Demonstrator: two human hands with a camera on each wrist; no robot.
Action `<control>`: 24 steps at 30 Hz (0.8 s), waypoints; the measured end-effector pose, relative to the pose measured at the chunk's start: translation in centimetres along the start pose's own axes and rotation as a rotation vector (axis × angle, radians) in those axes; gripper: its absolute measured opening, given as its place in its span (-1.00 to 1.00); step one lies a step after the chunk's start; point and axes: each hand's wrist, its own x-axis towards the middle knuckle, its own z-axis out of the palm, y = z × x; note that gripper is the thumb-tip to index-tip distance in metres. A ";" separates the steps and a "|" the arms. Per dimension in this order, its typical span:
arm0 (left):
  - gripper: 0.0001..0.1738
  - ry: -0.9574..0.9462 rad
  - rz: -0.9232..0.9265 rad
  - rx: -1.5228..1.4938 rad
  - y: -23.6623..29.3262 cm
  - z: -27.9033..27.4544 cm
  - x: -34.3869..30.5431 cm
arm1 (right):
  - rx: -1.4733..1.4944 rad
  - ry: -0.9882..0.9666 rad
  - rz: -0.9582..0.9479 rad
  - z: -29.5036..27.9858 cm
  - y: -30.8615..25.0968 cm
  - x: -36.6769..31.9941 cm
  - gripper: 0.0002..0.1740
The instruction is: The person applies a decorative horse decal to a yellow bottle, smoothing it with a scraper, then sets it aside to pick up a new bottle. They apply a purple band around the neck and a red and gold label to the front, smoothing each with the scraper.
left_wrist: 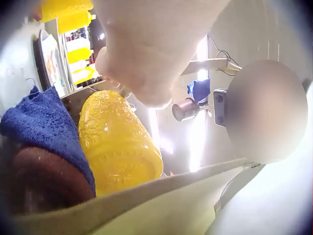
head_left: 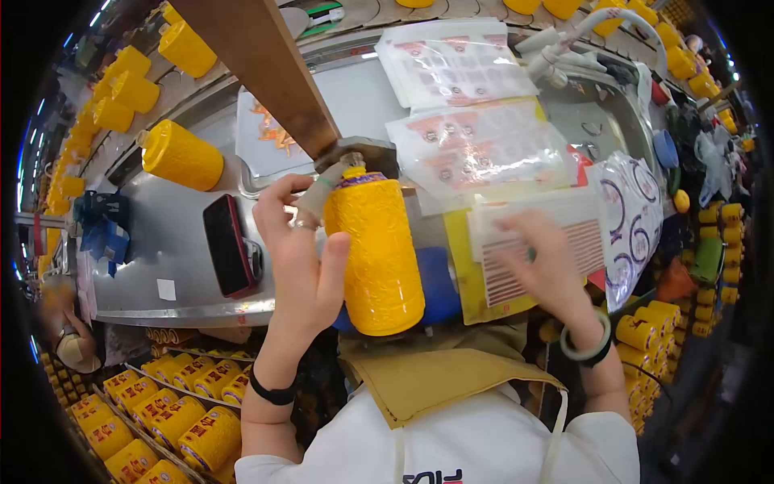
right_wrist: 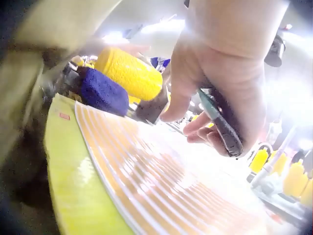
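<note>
A glossy yellow bottle (head_left: 377, 258) with a purple-patterned collar lies tilted on a blue cloth pad (head_left: 438, 282), its neck against the bracket of a wooden post. My left hand (head_left: 302, 262) curls its fingers at the neck, thumb extended along the bottle's side; the left wrist view shows the bottle (left_wrist: 117, 142) below this hand (left_wrist: 146, 44). Over a sheet of brown-striped strips (head_left: 564, 250) hovers my blurred right hand (head_left: 544, 262). In the right wrist view, that hand (right_wrist: 220, 73) holds a slim dark-green tool (right_wrist: 217, 120) in its curled fingers, above the strips (right_wrist: 142, 166).
Left on the metal table are a phone (head_left: 229, 246), another yellow bottle (head_left: 183, 155) and a tray (head_left: 250, 153). Plastic-wrapped label sheets (head_left: 484, 149) lie behind the strips, on a yellow board (head_left: 476, 298). A faucet (head_left: 548, 64) stands back right; yellow bottles (head_left: 211, 436) fill crates below.
</note>
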 end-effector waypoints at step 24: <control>0.26 0.072 -0.255 -0.329 2.3 4.1 -10.7 | -0.089 -0.004 0.032 -1.2 9.3 4.5 -0.90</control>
